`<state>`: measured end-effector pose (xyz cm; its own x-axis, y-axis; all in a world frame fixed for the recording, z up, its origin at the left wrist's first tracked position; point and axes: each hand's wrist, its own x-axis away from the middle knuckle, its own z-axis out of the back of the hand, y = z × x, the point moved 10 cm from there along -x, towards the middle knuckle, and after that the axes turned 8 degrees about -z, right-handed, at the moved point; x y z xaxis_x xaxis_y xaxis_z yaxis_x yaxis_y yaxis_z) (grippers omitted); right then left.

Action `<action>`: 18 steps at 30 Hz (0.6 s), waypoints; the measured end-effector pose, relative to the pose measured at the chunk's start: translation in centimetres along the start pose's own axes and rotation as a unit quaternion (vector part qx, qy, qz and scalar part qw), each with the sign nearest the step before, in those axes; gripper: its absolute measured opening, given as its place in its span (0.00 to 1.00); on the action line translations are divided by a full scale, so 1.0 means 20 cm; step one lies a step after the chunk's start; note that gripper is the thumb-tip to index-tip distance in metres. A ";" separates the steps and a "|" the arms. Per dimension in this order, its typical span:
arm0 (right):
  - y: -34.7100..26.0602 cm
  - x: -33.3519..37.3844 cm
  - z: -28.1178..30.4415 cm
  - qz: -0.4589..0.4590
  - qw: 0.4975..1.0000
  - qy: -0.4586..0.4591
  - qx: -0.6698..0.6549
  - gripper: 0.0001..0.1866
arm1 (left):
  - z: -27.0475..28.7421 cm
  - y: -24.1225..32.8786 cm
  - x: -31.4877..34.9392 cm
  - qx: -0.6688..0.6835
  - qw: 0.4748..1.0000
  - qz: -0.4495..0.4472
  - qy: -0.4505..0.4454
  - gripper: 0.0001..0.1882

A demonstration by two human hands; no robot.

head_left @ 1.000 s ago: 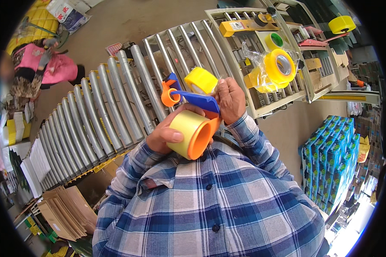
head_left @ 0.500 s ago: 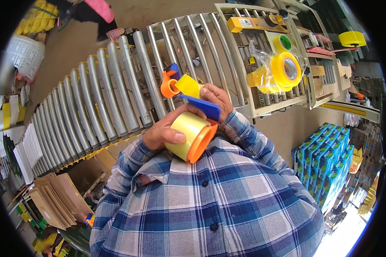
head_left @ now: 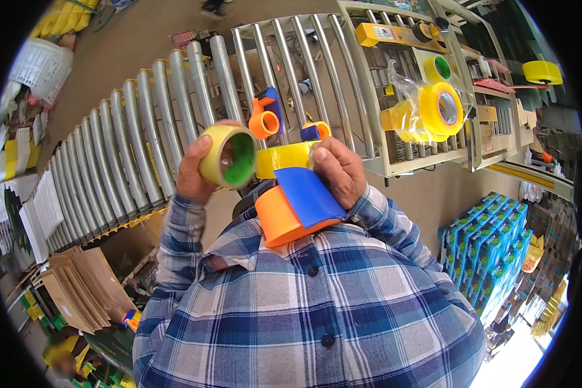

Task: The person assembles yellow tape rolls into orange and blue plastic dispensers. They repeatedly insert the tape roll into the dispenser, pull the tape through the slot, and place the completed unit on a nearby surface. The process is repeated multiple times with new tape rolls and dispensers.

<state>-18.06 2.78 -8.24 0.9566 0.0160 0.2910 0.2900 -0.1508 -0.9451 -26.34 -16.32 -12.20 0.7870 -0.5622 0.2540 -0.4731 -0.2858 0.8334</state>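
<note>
A pale yellow tape roll (head_left: 216, 150) with green core is in the air in front of the person's chest, to the left, with its hollow end turned partly to the camera. The left hand (head_left: 194, 169) has its grip closed around the outer side of this roll. On the right, a large tape dispenser (head_left: 309, 197), made of blue plate and orange body, is well apart from the roll, in front of the shirt (head_left: 310, 291). The right hand (head_left: 340, 173) has its grip clenched at the blue plate, and it grasps the dispenser, although the held part is hidden. Some yellow tape (head_left: 283, 160) is just beside the right fingertips; I cannot tell whether they touch it.

Farther out, a small dispenser (head_left: 264, 121), orange and blue, lies on the roller conveyor (head_left: 225, 77). To the right, yellow tape rolls (head_left: 427, 123) in clear plastic lie on a metal frame (head_left: 427, 160). A stack of blue boxes (head_left: 488, 239) stands at the right, and brown cardboard sheets (head_left: 84, 284) are at the lower left.
</note>
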 end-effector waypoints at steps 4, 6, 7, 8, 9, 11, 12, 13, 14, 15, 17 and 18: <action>-0.02 0.06 0.04 0.028 0.998 0.051 0.014 0.13 | 0.47 0.02 -0.06 -0.573 0.810 -0.076 0.103 0.37; -0.01 0.06 0.05 0.035 0.998 0.056 0.017 0.13 | 0.61 -0.16 -0.08 -0.632 0.766 -0.020 0.114 0.41; 0.00 0.07 0.05 0.026 0.997 0.064 0.018 0.13 | 0.67 -0.26 -0.11 -0.648 0.753 0.003 0.114 0.42; 0.01 0.08 0.06 0.017 0.997 0.071 0.019 0.13 | 0.70 -0.34 -0.14 -0.660 0.743 0.026 0.111 0.43; 0.03 0.09 0.07 0.006 0.997 0.077 0.021 0.13 | 0.74 -0.42 -0.16 -0.670 0.733 0.050 0.109 0.44; 0.03 0.11 0.09 0.007 0.995 0.100 0.015 0.13 | 0.73 -0.47 -0.15 -0.713 0.691 0.028 0.118 0.45; 0.03 0.12 0.11 0.016 0.993 0.118 0.017 0.13 | 0.61 -0.39 -0.14 -0.713 0.692 0.008 0.112 0.44; 0.02 0.14 0.14 0.026 0.990 0.134 0.019 0.12 | 0.49 -0.28 -0.12 -0.714 0.692 -0.012 0.107 0.44; 0.00 0.15 0.15 0.030 0.988 0.150 0.027 0.12 | 0.35 -0.25 -0.11 -0.667 0.744 0.014 0.033 0.35; -0.03 0.16 0.14 0.047 0.986 0.154 0.044 0.12 | 0.25 -0.31 -0.05 -0.444 0.892 0.086 -0.018 0.32; -0.09 0.17 0.10 0.084 0.979 0.165 0.082 0.12 | -0.11 -0.31 0.13 -0.070 0.973 0.182 -0.124 0.32; -0.12 0.16 0.08 0.086 0.977 0.164 0.101 0.11 | -0.17 -0.33 0.24 -0.054 0.953 0.262 -0.143 0.37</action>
<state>-15.62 4.77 -5.35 0.9403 -0.3159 0.1265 0.1578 0.0756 -0.9846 -18.13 -14.42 -14.77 0.3067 -0.7980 0.5188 -0.7159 0.1657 0.6782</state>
